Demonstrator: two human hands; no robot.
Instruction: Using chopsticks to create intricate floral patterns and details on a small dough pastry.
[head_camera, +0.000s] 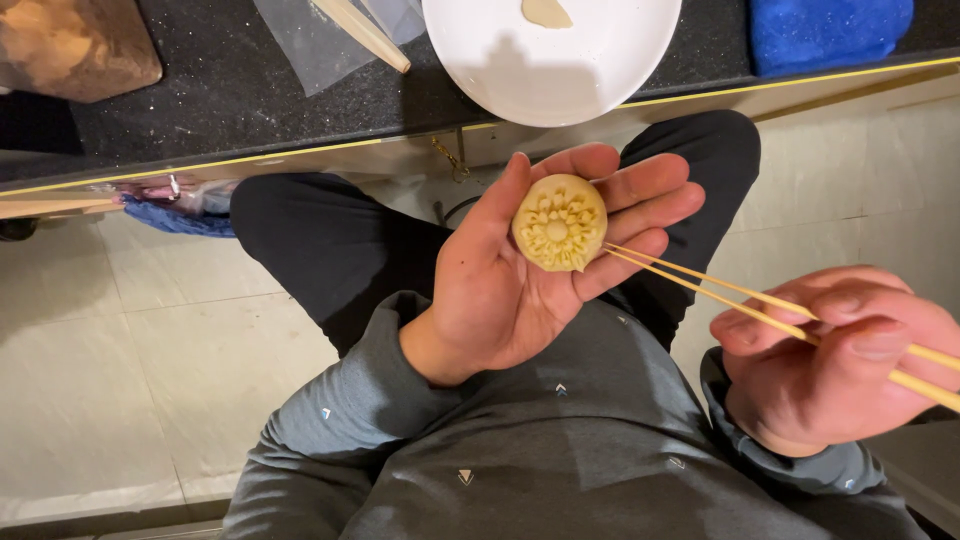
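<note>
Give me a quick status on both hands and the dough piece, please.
Left hand open, cradling flower-patterned dough round. Right hand gripping chopsticks, tips at dough's edge. Nothing in between.

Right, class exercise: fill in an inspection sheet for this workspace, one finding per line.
Surface: dark speckled counter with a yellow edge strip, above a pale tiled floor.
Job's things: round dough piece with pinched petal pattern lies in the open left hand; right hand grips two chopsticks, tips at the dough's edge.
Clutter: white plate holding a dough scrap, clear plastic sheet, wooden stick, blue cloth, brown board.
Hands: left open, right closed on chopsticks.
Cables: nothing seen.
Surroundings: person's grey top, dark trousers.
</note>
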